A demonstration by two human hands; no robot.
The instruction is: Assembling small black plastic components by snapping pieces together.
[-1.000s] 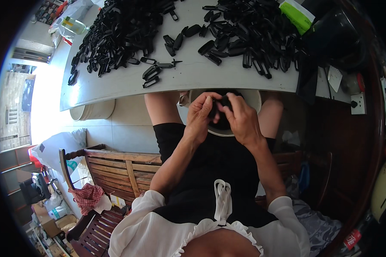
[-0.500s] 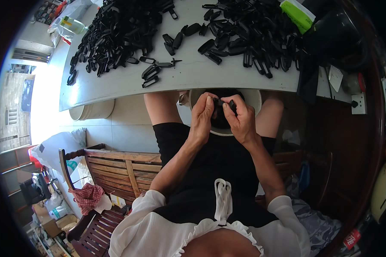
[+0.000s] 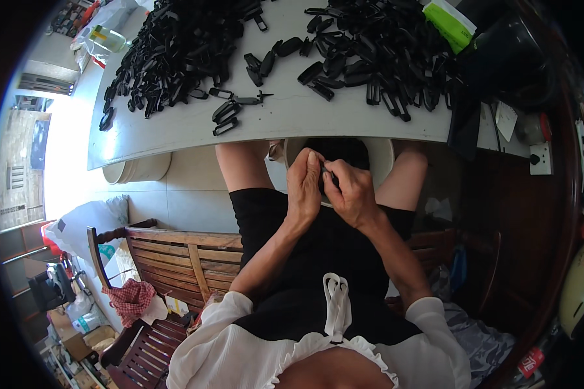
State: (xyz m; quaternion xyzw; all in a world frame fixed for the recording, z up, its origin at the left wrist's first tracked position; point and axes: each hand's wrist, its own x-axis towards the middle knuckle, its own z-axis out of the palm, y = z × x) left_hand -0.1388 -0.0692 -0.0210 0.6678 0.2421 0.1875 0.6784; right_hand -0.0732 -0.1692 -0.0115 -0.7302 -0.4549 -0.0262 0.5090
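Above a pale bucket (image 3: 386,162) between my knees, my left hand (image 3: 304,188) and my right hand (image 3: 352,194) meet, fingers closed. Pinched between them is a small black plastic part (image 3: 331,176), mostly covered by my fingers, so its exact shape is hidden. Inside the bucket lies a dark mass (image 3: 340,150) whose pieces I cannot make out. On the table ahead, a large heap of black plastic parts (image 3: 175,52) spreads at the left. A second heap of similar parts (image 3: 357,58) lies at the right, with several loose long-looped pieces (image 3: 226,113) near the front edge.
The light table (image 3: 292,123) has its front edge just beyond my hands. A green-and-white packet (image 3: 449,26) and a black container (image 3: 509,61) stand at its right. A wooden bench (image 3: 175,249) is behind me; another pale bucket (image 3: 139,168) sits under the table's left.
My right hand has moved left and slightly nearer, turning inward against my left hand. The black part, seen between the fingertips before, is now more covered.
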